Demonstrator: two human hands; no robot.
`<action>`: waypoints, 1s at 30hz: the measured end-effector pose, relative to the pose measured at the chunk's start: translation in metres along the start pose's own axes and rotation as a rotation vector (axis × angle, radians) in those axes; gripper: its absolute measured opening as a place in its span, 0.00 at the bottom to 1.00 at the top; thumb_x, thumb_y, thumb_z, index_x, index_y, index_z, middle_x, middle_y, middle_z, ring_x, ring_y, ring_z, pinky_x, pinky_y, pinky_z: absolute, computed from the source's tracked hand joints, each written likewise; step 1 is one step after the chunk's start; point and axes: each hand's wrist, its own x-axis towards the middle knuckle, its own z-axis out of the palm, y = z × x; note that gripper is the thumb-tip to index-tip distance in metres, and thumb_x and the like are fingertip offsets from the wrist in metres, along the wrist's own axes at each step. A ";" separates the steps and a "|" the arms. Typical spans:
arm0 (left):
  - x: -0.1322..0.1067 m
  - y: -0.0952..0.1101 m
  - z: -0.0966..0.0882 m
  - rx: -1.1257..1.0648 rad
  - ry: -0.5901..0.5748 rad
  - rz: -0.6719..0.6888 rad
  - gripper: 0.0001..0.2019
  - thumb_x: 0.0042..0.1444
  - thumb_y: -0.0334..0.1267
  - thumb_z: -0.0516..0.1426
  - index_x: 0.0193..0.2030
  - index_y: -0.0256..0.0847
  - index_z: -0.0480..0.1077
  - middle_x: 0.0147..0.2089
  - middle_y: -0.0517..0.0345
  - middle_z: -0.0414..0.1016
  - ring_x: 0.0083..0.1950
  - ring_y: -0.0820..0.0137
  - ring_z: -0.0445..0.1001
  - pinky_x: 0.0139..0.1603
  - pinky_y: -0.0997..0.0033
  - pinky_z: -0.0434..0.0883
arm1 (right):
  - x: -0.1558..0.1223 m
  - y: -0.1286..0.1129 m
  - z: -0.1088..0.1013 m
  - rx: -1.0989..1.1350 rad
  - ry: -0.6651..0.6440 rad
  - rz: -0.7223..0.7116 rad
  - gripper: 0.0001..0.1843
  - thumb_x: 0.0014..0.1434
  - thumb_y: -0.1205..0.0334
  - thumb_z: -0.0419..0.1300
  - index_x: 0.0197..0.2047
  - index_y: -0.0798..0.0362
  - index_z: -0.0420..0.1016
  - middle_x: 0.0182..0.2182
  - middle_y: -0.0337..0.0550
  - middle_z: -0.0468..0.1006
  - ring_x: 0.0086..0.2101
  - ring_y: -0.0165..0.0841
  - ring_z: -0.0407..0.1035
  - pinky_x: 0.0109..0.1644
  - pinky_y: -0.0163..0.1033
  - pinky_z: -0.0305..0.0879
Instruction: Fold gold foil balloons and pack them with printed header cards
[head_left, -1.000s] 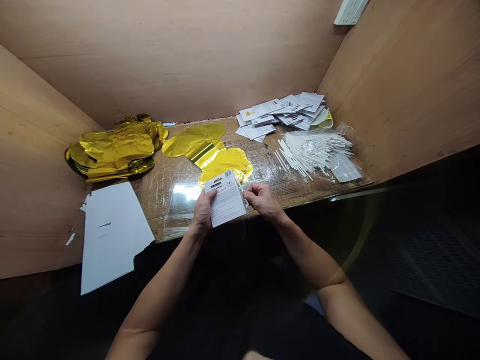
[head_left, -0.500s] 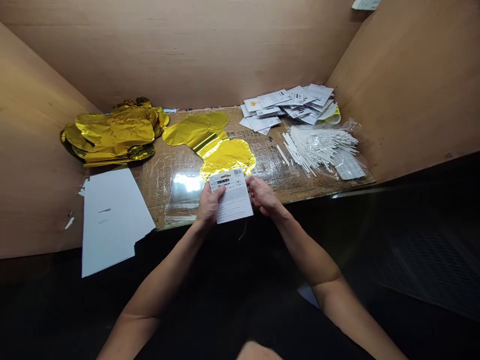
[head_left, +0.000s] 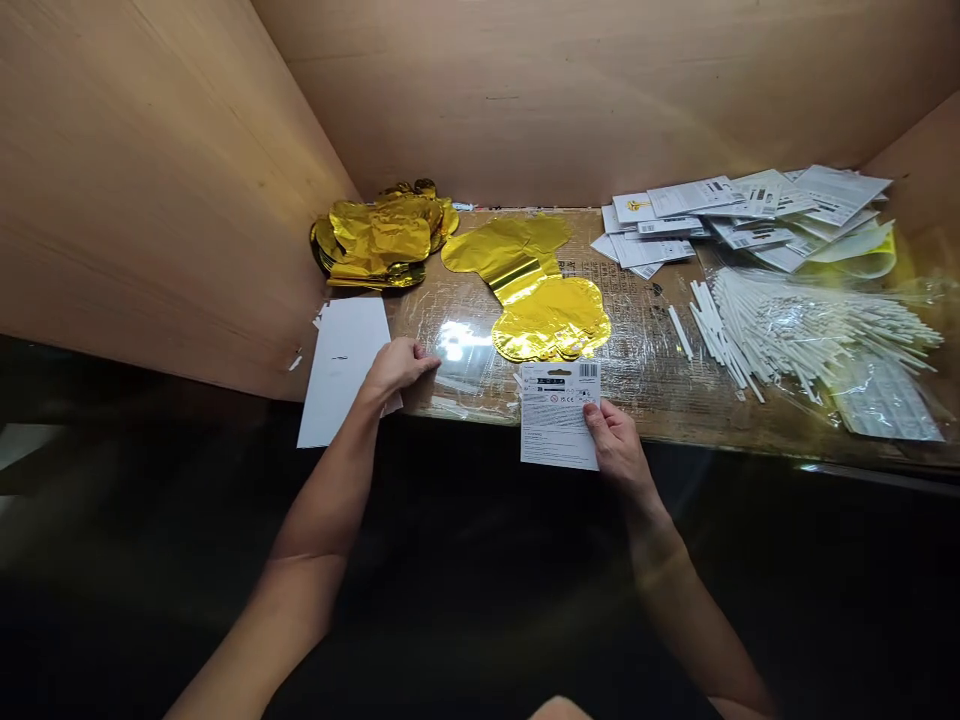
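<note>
A white printed card [head_left: 559, 440] with a hang slot and barcode is upright in front of the table edge, its text side toward me. My right hand [head_left: 619, 445] grips its right edge, thumb on the front. My left hand [head_left: 401, 367] is at the left edge of the flat clear plastic bags [head_left: 469, 375], fingers curled together; whether it pinches anything is not visible. Beneath that hand's wrist lies a stack of white card sheets [head_left: 341, 365]. Behind the printed card are flat gold foil balloons [head_left: 551, 310].
A heap of folded gold foil balloons [head_left: 379, 240] sits at the back left. Finished-looking printed packs [head_left: 697, 200] are piled at the back right, with white sticks [head_left: 780, 330] in front. Wooden panels [head_left: 525, 90] wall the table [head_left: 637, 375].
My left hand has let go of the printed card and moved left to the plastic bags. My right hand now holds the card alone. The view has turned left.
</note>
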 end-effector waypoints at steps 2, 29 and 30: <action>0.001 -0.001 -0.004 -0.265 0.024 -0.027 0.20 0.53 0.49 0.70 0.29 0.43 0.65 0.29 0.56 0.77 0.33 0.63 0.77 0.33 0.69 0.68 | 0.001 0.000 0.003 0.026 -0.038 0.009 0.29 0.67 0.35 0.64 0.54 0.52 0.83 0.46 0.52 0.88 0.44 0.48 0.83 0.47 0.49 0.81; -0.060 0.117 0.074 -1.280 -0.166 -0.005 0.23 0.39 0.42 0.80 0.37 0.35 0.77 0.32 0.51 0.84 0.34 0.66 0.83 0.40 0.66 0.82 | 0.008 -0.019 0.018 0.154 -0.706 0.270 0.29 0.66 0.39 0.68 0.53 0.58 0.83 0.44 0.50 0.86 0.41 0.39 0.81 0.46 0.40 0.75; -0.060 0.118 0.075 -1.293 -0.193 -0.007 0.23 0.40 0.42 0.80 0.37 0.36 0.77 0.32 0.51 0.84 0.34 0.66 0.83 0.40 0.66 0.82 | 0.009 -0.018 0.017 0.165 -0.716 0.283 0.29 0.66 0.39 0.68 0.53 0.59 0.83 0.44 0.50 0.86 0.41 0.39 0.81 0.47 0.40 0.75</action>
